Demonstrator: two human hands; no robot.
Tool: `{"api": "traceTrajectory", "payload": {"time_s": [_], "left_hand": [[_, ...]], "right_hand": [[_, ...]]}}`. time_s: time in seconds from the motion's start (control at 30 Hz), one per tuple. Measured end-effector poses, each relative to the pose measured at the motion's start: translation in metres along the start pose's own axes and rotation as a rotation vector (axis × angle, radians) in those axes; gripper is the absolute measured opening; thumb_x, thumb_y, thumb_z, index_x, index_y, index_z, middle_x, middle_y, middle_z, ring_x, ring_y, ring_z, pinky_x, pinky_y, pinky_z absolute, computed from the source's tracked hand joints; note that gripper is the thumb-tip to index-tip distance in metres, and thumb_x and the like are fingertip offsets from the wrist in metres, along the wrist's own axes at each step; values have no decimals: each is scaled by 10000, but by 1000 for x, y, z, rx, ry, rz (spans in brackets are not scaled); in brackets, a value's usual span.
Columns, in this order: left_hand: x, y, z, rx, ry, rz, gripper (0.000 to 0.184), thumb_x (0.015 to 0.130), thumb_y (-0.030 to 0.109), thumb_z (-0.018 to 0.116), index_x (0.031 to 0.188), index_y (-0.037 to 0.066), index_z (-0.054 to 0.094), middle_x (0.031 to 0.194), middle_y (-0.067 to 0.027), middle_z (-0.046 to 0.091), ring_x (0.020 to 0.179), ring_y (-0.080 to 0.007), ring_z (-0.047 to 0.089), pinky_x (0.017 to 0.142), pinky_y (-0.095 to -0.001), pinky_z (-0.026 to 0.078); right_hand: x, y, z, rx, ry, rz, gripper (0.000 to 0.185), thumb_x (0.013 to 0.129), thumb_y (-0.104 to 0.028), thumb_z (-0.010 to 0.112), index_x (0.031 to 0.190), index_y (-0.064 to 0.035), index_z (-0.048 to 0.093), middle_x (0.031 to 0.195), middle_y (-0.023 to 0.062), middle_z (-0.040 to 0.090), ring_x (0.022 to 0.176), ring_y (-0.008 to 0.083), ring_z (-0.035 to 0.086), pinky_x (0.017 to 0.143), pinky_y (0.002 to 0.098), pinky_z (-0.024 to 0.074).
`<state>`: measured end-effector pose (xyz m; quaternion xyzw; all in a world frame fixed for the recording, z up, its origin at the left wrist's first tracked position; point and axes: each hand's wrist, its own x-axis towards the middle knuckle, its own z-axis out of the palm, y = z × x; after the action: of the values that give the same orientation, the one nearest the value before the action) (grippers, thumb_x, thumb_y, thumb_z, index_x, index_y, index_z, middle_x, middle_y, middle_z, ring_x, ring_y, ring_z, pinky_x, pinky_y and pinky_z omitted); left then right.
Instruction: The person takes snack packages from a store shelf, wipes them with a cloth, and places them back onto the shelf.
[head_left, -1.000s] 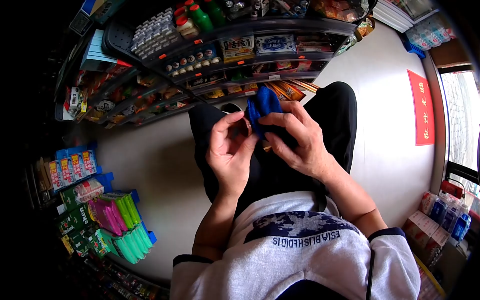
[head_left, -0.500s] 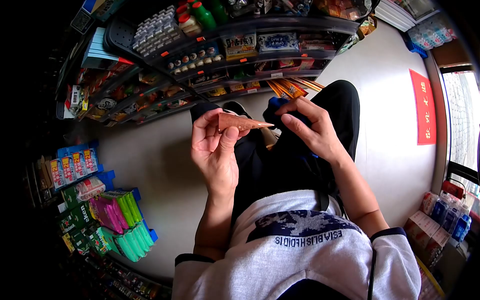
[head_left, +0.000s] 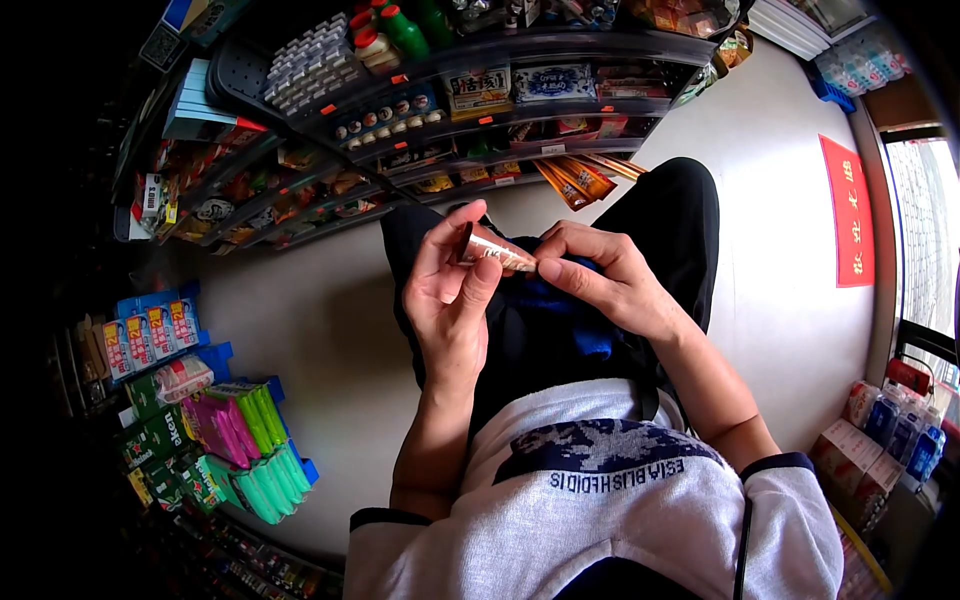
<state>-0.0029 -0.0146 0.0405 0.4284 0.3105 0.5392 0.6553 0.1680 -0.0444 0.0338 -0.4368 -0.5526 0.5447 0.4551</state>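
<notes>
Left hand [head_left: 446, 305] pinches a brown printed cone [head_left: 490, 247]. Right hand [head_left: 618, 278] – 2 digits pinching the cone's tip – blue cloth [head_left: 592, 337] beneath.

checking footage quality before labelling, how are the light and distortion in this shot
In the head view, the window at right looks blown out and the floor toward it glares; in the head view, the far left sinks to near black and the shelf edges bow; in the head view, the small cone's markings are hard to read.
</notes>
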Motion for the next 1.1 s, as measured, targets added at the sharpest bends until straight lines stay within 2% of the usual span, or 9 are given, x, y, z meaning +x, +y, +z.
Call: {"api": "traceTrajectory", "payload": {"time_s": [0.13, 0.47, 0.57, 0.67, 0.8, 0.93, 1.0, 1.03, 1.1], "left_hand": [[1, 1, -1, -13, -19, -43, 355, 860, 78, 640, 1178, -19, 515, 967, -90, 608, 895, -135, 578, 808, -267, 479], [1, -10, -6, -35, 12, -5, 293, 844, 62, 656, 1099, -13, 532, 972, -82, 604, 892, -127, 576, 815, -261, 469], [1, -11, -3, -76, -27, 43, 337, 834, 59, 667, 1134, -5, 526, 993, -77, 597, 909, -131, 577, 821, -261, 471], [-2, -11, -3, -3, -113, -29, 406, 828, 73, 676, 1192, 1, 513, 1006, -88, 599, 966, -157, 586, 854, -272, 477], [-3, -12, -2, 40, -140, 21, 345, 831, 54, 666, 1139, -37, 539, 969, -104, 616, 909, -168, 615, 819, -276, 508], [-3, -10, 1, 421, -136, 203, 352, 744, -6, 727, 1075, -7, 609, 925, -75, 628, 848, -140, 618, 752, -246, 499], [-2, -9, -5, 632, -200, 309, 390, 720, -27, 742, 1080, -24, 593, 977, -92, 603, 901, -163, 614, 810, -271, 509], [0, -11, 0, 579, -123, 354, 377, 664, -31, 751, 1020, 41, 649, 890, -66, 622, 758, -176, 581, 678, -271, 474], [1, -9, -3, 638, -134, 392, 385, 650, -39, 751, 1014, 41, 653, 875, -61, 617, 752, -177, 576, 673, -270, 471]], "right_hand": [[-1, -1, -1, 27, -1, 37, 184, 885, -172, 599, 906, 11, 605, 859, 67, 586, 811, 158, 538, 745, 272, 434], [-1, -4, 4, -195, 6, -115, 185, 855, -173, 643, 888, 7, 617, 825, 97, 554, 753, 214, 558, 668, 300, 442], [0, -2, 5, -219, 32, -122, 169, 856, -160, 640, 898, 3, 626, 827, 99, 553, 739, 216, 561, 657, 301, 448], [0, -1, 5, -192, 42, -137, 163, 853, -151, 643, 909, 2, 632, 835, 97, 558, 742, 213, 565, 663, 301, 452], [-1, 1, -1, -180, 7, -119, 193, 836, -167, 667, 929, 0, 636, 847, 97, 568, 770, 208, 578, 677, 298, 458], [-2, -3, -12, -261, 3, -139, 189, 827, -150, 678, 940, -4, 638, 850, 91, 578, 774, 185, 591, 683, 284, 465], [-2, -6, -15, -202, 44, -50, 195, 820, -114, 677, 972, -2, 630, 869, 71, 596, 792, 155, 602, 699, 265, 473], [-3, -10, -15, -115, 80, 52, 223, 814, -79, 667, 1014, 3, 615, 935, 61, 619, 822, 124, 600, 729, 252, 479], [-3, -14, -17, -105, 152, 23, 287, 796, -76, 680, 1057, 7, 594, 1010, 66, 626, 904, 112, 582, 807, 250, 467]]}}
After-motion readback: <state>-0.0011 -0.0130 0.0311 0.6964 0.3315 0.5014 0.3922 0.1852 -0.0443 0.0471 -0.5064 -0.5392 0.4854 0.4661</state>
